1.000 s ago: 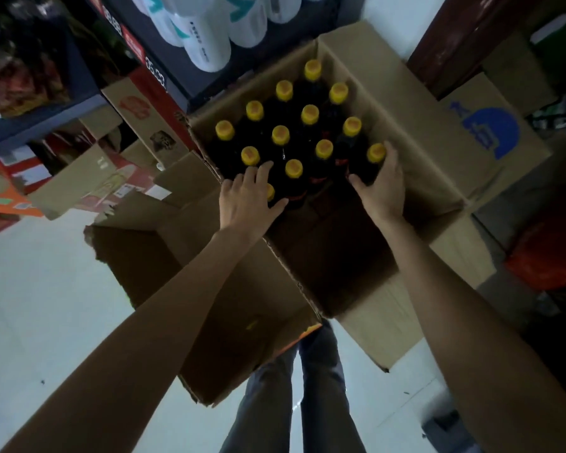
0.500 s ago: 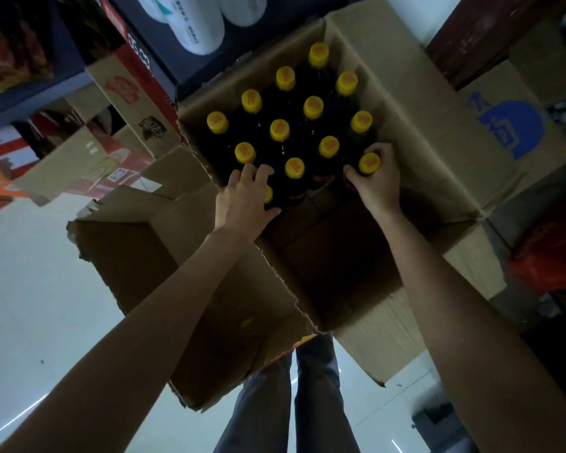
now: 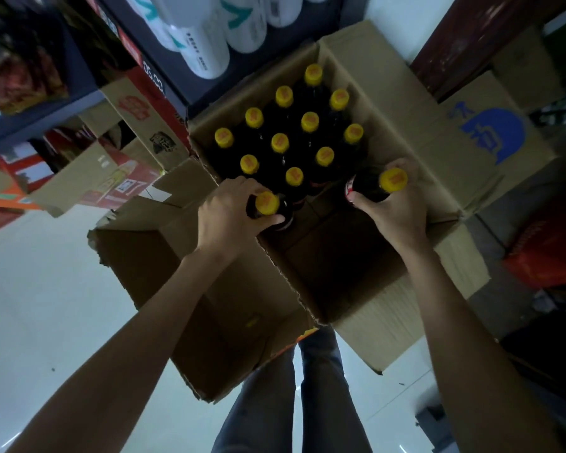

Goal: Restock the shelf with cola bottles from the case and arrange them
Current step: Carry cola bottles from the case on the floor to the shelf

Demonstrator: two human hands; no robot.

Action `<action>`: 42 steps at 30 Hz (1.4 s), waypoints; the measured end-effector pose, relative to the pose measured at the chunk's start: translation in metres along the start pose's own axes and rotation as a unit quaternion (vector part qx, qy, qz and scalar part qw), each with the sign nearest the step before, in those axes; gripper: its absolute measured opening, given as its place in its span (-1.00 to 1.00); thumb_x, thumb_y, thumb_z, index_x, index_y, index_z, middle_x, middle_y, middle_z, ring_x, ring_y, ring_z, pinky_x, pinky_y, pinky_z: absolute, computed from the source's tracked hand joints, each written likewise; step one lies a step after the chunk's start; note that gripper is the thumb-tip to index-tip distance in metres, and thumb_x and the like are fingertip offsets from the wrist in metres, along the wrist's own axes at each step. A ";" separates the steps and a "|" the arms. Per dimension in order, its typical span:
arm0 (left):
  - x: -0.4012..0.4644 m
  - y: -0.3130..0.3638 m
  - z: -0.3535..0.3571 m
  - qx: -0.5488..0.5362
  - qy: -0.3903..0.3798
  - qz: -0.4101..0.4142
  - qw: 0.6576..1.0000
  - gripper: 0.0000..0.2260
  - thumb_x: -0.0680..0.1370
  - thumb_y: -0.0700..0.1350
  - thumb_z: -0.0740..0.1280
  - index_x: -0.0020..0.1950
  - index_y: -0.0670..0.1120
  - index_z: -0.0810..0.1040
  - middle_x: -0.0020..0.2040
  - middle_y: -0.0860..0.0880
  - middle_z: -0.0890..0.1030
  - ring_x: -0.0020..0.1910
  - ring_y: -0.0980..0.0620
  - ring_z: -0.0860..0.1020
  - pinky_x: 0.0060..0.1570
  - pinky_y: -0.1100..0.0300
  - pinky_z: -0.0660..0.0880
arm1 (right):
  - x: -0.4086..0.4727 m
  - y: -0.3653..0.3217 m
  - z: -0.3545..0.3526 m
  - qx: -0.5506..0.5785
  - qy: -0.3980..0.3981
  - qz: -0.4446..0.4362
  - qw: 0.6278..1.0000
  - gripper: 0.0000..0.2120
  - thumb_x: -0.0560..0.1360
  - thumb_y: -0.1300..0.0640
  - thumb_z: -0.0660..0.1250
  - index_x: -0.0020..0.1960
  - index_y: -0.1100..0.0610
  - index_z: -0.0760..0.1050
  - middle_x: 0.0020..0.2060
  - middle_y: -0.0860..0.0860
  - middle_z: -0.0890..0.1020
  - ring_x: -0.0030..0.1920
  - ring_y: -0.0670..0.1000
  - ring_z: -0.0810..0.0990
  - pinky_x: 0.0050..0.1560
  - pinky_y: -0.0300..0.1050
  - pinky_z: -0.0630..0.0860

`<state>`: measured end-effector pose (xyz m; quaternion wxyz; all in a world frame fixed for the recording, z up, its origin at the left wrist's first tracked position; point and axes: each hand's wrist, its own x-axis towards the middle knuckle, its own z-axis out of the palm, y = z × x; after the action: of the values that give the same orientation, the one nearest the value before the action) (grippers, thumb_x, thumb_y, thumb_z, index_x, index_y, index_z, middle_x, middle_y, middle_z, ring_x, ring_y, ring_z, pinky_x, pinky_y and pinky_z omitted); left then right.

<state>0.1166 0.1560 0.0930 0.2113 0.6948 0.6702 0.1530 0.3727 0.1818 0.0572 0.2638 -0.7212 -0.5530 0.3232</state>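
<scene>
White floor (image 3: 46,289), cardboard flaps (image 3: 164,256), shelf (image 3: 89,103)

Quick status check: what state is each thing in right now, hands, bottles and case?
Left hand: grip on a bottle by its neck.
Right hand: grip on another bottle, tilted.
Other bottles: upright in the case, capped.
Case: flaps open, near half without bottles.

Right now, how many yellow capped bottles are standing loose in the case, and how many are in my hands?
Bottles in the case, not held: 11
Bottle in left hand: 1
Bottle in right hand: 1
Total: 13
</scene>
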 end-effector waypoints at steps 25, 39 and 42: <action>-0.212 0.272 -0.076 -0.433 -0.209 0.228 0.847 -0.83 0.46 0.01 0.26 -0.24 -0.05 0.55 -0.26 0.00 0.66 -0.13 -0.11 0.64 0.07 -0.01 0.51 | -0.404 -0.024 -0.241 0.310 0.308 -0.031 0.899 -0.66 0.42 -0.03 0.36 0.11 -0.04 0.32 -0.04 -0.11 0.52 0.02 -0.16 0.51 0.11 -0.20 0.42; -0.534 0.476 -0.028 -0.435 -0.292 0.441 0.729 -0.85 0.49 -0.04 0.26 -0.22 0.18 0.55 -0.27 0.01 0.63 -0.19 -0.10 0.60 0.00 -0.10 0.49 | -0.759 0.071 -0.387 0.165 0.438 0.020 0.883 -0.58 0.52 -0.14 0.19 0.34 -0.04 0.38 0.07 -0.32 0.55 0.12 -0.24 0.52 0.14 -0.32 0.39; -0.588 0.531 -0.027 -0.441 -0.316 0.477 0.691 -0.81 0.49 -0.05 0.25 -0.27 0.16 0.56 -0.28 -0.01 0.63 -0.22 -0.04 0.59 -0.05 0.00 0.50 | -0.808 0.088 -0.432 0.119 0.480 0.024 0.869 -0.64 0.56 -0.09 0.15 0.32 -0.03 0.38 0.01 -0.36 0.56 0.06 -0.27 0.53 0.09 -0.33 0.40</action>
<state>0.5309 -0.4342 0.4225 0.5912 0.7553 -0.0023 0.2828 0.6103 -0.6321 0.4148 0.5729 -0.7634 -0.2982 0.0070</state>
